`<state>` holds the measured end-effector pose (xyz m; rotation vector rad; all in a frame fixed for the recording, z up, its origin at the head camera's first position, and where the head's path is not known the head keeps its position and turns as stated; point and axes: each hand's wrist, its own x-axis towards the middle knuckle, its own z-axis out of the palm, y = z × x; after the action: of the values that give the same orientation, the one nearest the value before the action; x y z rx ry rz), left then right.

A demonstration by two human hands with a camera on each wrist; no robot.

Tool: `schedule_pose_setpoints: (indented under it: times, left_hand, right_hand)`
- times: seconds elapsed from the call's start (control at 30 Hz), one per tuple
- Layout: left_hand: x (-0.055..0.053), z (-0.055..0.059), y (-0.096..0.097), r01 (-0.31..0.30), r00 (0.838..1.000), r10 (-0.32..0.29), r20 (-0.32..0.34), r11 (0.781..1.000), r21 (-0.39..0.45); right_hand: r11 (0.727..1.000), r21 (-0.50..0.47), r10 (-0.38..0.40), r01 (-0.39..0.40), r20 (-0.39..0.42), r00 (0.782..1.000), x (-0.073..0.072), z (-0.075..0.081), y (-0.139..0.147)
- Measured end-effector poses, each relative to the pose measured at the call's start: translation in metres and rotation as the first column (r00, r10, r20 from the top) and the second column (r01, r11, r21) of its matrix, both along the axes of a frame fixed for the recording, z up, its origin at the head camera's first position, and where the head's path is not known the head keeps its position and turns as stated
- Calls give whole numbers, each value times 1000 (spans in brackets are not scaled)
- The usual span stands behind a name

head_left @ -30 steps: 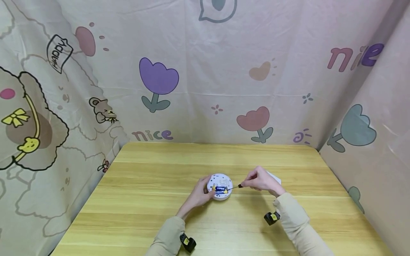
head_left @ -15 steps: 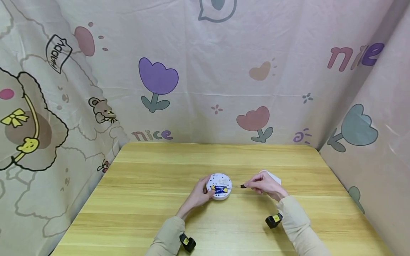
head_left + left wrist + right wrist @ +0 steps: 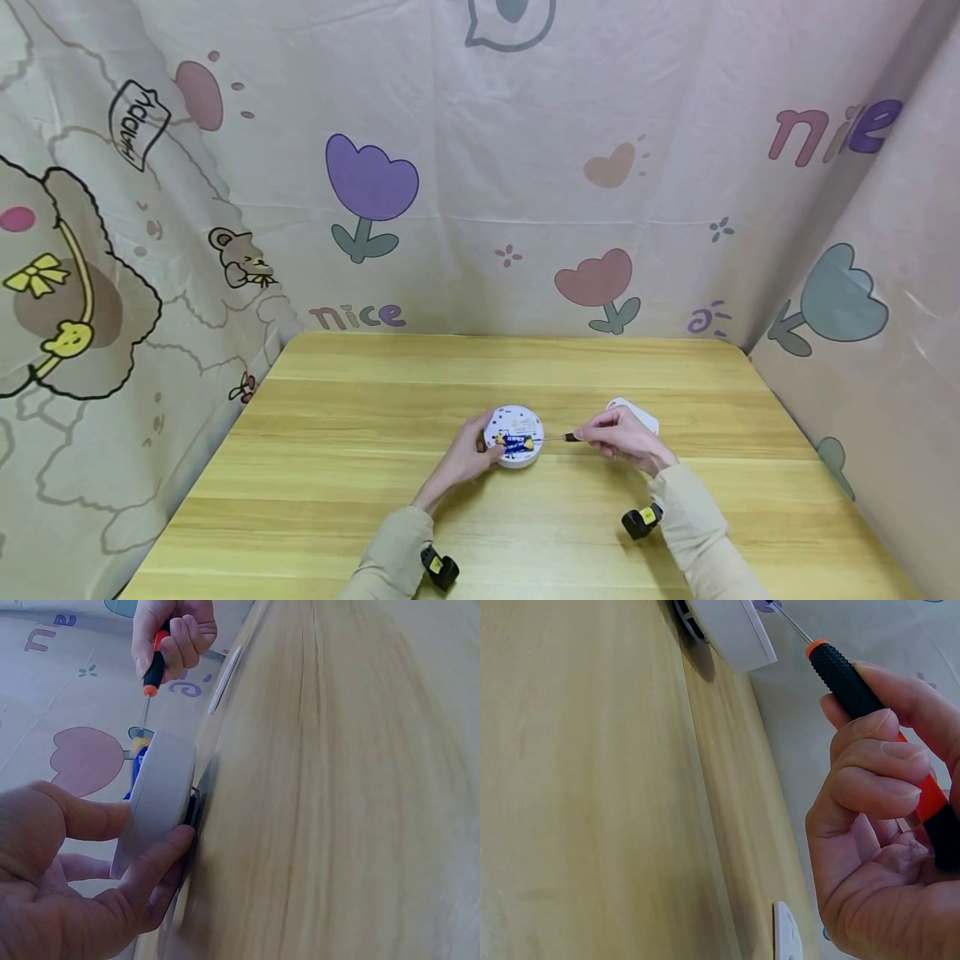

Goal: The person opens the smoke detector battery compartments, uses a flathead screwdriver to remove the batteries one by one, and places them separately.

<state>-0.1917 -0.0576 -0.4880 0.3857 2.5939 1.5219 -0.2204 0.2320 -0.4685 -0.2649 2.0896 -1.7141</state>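
My left hand (image 3: 463,457) grips a round white device (image 3: 513,415) by its left side, above the wooden table. In the left wrist view its thumb lies on the face of the device (image 3: 166,787) and other fingers are under it. Blue-and-yellow batteries (image 3: 516,444) sit in that face. My right hand (image 3: 624,434) holds a screwdriver (image 3: 572,437) with a black-and-orange handle (image 3: 846,681), fingers curled round it. The thin shaft points left and reaches the batteries' right end; its tip is too small to make out. A dark part (image 3: 690,621) shows on the device's underside.
A flat white cover (image 3: 640,415) lies on the table (image 3: 360,450) just behind my right hand. Printed cloth (image 3: 480,208) hangs along the back and both sides of the table. A black wrist camera (image 3: 440,569) sits at each sleeve.
My right hand has drawn back to the right and lower with the screwdriver, whose shaft now overlaps less of the device. Its fingers have shifted on the handle. The left hand stays almost still.
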Motion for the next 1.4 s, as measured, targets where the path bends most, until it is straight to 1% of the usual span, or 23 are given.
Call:
schedule_pose_setpoints:
  times: [0.23,0.47,0.53,0.6,0.7,0.83,1.0,1.2,1.33,1.4]
  left_hand:
    - [0,0,0,-3,1000,3,5,1000,8]
    - [2,1,1,3,1000,-3,18,1000,26]
    - [2,1,1,5,1000,-5,14,1000,24]
    - [2,1,1,3,1000,-4,17,1000,15]
    - [2,1,0,3,1000,-4,18,1000,5]
    - [1,1,0,6,1000,-6,18,1000,-1]
    - [2,2,0,7,1000,-7,19,1000,6]
    - [2,3,0,10,1000,-10,17,1000,15]
    - [2,3,0,14,1000,-14,19,1000,11]
    - [2,2,-1,16,1000,-16,20,1000,8]
  right_hand:
    - [1000,-18,7,-6,18,1000,1,1,1]
    - [1000,9,-9,9,46,999,11,15,-2]
    - [1000,13,-12,12,54,998,12,16,-2]
    - [1000,19,-11,10,49,999,12,14,-1]
    - [1000,13,-7,6,42,999,9,7,2]
    - [1000,-16,7,-6,42,999,5,-2,6]
    - [998,-49,31,-29,42,999,4,-8,9]
    - [997,-76,-13,19,74,997,6,-13,9]
    - [989,-129,-55,68,100,993,9,-17,8]
    - [983,-162,-67,82,100,993,11,-19,8]
